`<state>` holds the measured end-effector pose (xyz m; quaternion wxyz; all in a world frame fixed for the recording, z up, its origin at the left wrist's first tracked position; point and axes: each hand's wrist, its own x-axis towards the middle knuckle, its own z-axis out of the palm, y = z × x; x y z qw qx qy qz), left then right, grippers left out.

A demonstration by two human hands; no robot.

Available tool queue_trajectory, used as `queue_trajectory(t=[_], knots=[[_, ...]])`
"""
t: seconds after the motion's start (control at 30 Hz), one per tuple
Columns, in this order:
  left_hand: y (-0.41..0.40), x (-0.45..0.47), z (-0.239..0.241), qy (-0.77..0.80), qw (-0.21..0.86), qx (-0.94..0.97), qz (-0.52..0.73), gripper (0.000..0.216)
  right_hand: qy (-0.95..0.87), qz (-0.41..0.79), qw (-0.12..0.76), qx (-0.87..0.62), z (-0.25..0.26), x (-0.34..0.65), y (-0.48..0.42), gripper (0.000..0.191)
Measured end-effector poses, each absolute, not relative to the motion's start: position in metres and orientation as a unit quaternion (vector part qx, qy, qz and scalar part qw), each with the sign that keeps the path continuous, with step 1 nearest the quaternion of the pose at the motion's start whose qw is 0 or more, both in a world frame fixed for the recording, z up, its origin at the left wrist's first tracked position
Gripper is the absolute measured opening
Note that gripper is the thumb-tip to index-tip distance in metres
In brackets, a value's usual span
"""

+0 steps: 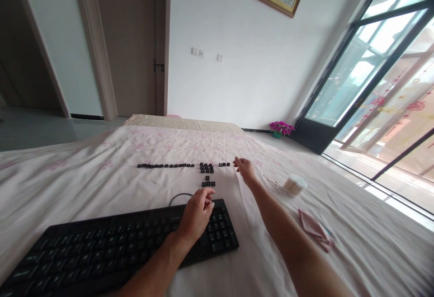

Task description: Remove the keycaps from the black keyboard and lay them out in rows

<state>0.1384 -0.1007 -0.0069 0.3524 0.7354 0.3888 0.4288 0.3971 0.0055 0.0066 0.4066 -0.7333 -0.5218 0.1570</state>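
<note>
A black keyboard (111, 238) lies at the lower left on the bed, its top rows of keys partly bare. My left hand (198, 211) is over its right part, beside the number keys, with fingers curled together; whatever they may hold is hidden. Further out, my right hand (244, 169) has its fingertips pinched just right of a short row of black keycaps (224, 164); anything between them is too small to make out. A longer row of keycaps (166, 166) runs to the left. Between them are a keycap cluster (206, 168) and an arrow-shaped group (208, 183).
On the right stand a clear round tub of cotton swabs (294, 185) and a folded pink cloth (315, 230). Some loose swabs (270, 180) lie by the tub. The keyboard cable (179, 195) curves behind it. The patterned sheet (111, 188) is wrinkled.
</note>
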Motion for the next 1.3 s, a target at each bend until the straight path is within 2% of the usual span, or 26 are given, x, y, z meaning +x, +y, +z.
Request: queue_trajectory(t=[0.13, 0.3, 0.43, 0.53, 0.8, 1.17, 1.3], knots=[[-0.101, 0.138, -0.006, 0.373, 0.348, 0.747, 0.426, 0.03, -0.557, 0.179, 0.428, -0.689, 0.025, 0.376, -0.031, 0.063], [-0.102, 0.136, -0.004, 0.362, 0.337, 0.767, 0.408, 0.022, -0.678, 0.185, 0.41, -0.581, 0.051, 0.34, -0.093, 0.049], [-0.104, 0.135, -0.004, 0.367, 0.316, 0.782, 0.393, 0.021, -0.672, 0.278, 0.406, -0.553, 0.057, 0.323, -0.124, 0.037], [-0.104, 0.135, -0.004, 0.367, 0.304, 0.788, 0.389, 0.021, -0.66, 0.324, 0.415, -0.536, 0.054, 0.319, -0.131, 0.033], [-0.103, 0.134, -0.006, 0.353, 0.298, 0.804, 0.373, 0.024, -0.664, 0.353, 0.416, -0.511, 0.037, 0.318, -0.127, 0.026], [-0.104, 0.135, -0.006, 0.347, 0.287, 0.819, 0.355, 0.023, -0.7, 0.35, 0.38, -0.492, 0.036, 0.311, -0.13, 0.024], [-0.104, 0.136, -0.006, 0.359, 0.266, 0.825, 0.345, 0.014, -0.718, 0.33, 0.365, -0.492, 0.038, 0.306, -0.133, 0.021]])
